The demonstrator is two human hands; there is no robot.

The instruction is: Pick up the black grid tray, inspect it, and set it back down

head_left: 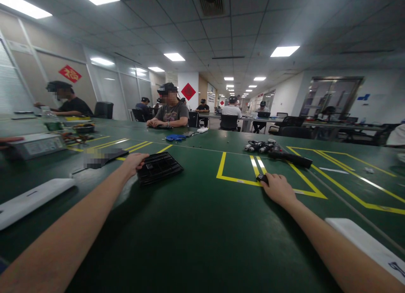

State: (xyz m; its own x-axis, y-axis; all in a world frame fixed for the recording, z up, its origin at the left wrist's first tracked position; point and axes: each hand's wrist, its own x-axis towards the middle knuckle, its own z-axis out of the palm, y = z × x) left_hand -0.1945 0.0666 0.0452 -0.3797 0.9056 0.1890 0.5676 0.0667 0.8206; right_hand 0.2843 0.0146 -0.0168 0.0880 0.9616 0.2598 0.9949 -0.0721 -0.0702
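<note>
The left hand (135, 164) is clamped on the left edge of a black tray (160, 168), which sits left of the middle of the green table (202, 234), between its near and far edges; whether the tray's underside touches the surface cannot be told; the right hand (280, 189) has its fingers closed over a small black piece (262, 179), at the near strip of the yellow tape outline (238, 181), right of the middle; the hands are well apart; held by one edge only, the tray would likely tip at its far side, so a firm thumb and a level wrist would serve best; the small piece seems to want a light pinch, kept clear of the cable bundle (257, 146) and black tube (294, 159) nearer the far edge; slow, separate movements should keep both grips steady.
</note>
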